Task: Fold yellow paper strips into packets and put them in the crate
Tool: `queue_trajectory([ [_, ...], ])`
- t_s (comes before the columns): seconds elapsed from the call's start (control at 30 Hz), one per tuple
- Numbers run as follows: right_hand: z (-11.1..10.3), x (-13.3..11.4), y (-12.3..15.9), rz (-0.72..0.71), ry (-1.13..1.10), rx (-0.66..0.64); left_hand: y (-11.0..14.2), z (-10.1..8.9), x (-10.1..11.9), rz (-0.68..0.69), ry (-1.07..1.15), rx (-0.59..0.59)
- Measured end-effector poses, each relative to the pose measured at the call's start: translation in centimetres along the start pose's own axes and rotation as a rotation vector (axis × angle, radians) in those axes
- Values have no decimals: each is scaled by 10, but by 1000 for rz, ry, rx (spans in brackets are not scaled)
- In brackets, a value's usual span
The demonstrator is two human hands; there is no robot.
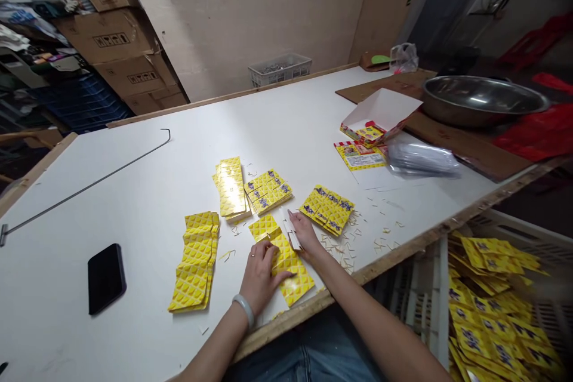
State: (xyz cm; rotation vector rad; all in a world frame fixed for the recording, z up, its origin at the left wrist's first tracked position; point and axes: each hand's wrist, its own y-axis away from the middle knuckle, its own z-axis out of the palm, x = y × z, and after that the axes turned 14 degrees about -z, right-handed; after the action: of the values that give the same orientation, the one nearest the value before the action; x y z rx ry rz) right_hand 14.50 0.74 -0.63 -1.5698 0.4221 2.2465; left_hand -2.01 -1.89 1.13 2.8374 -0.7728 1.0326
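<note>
A yellow patterned card sheet (293,274) lies near the table's front edge, partly covered by my left hand (260,271). That hand presses on the sheet, its thumb stretched away from its bent fingers. My right hand (304,231) is closed on a white-sided folded card (290,230) standing at the sheet's right side. Beyond my hands are a stack of yellow cards with blue figures (268,190) and a taller pile of plain yellow cards (231,185). Another figured stack (327,209) sits right of my right hand. Folded yellow strips (196,259) lie to the left.
Paper scraps (344,250) litter the table by my right forearm. A phone (106,279) and a thin hooked metal rod (98,176) lie left. An open box (380,113), plastic sleeves (421,160) and a metal basin (483,101) stand right. A crate (441,298) holds yellow cards below.
</note>
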Motion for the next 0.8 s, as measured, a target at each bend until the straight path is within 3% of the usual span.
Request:
queue_trajectory([
  [0.23,2,-9,1,55,-74,-35,-17,7,-9,19,159,-109],
  [0.37,2,-12,1,93,-94,-37,-20,6,-11,93,122,-124],
  [0.57,3,-10,1,103,-115,-23,-21,4,-6,23,136,-147],
  [0.8,3,-8,1,96,-109,-31,-23,3,-6,38,110,-154],
])
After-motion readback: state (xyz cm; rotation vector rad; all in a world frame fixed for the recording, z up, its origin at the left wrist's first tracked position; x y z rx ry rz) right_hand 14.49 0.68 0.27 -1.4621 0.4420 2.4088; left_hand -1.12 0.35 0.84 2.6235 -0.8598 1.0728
